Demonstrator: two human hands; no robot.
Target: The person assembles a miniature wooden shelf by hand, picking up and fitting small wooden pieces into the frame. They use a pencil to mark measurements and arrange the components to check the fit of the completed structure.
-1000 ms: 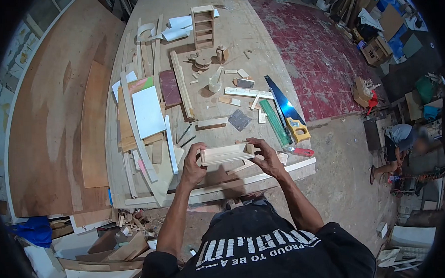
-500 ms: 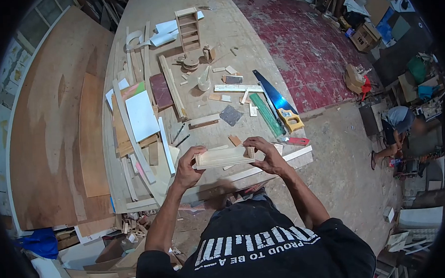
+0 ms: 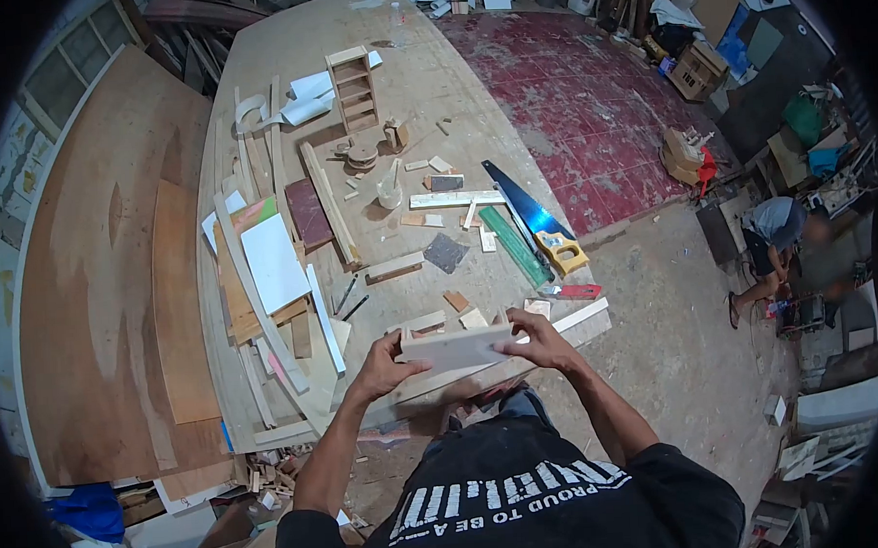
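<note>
A small pale wooden piece [image 3: 456,350], with a flat face toward me and short upright ends, is held level above the near edge of the workbench. My left hand [image 3: 385,366] grips its left end, thumb on the flat face. On the right end my right hand [image 3: 538,341] has a similar hold, fingers behind and thumb in front. Just beyond lie small wood offcuts [image 3: 456,301]. A red-handled cutter [image 3: 570,292] and a handsaw with a yellow handle [image 3: 563,253] are to the right, beside a green strip [image 3: 515,246].
The workbench [image 3: 421,79] bears a small shelf frame [image 3: 354,94], a plastic cup [image 3: 389,193], a white board [image 3: 274,266] and long strips. A large plywood sheet [image 3: 87,280] leans at left. Another person [image 3: 773,235] crouches at far right.
Both hands have drawn the wooden piece slightly nearer and tipped it, so its flat face now shows instead of its hollow side. The whole view has shifted a little.
</note>
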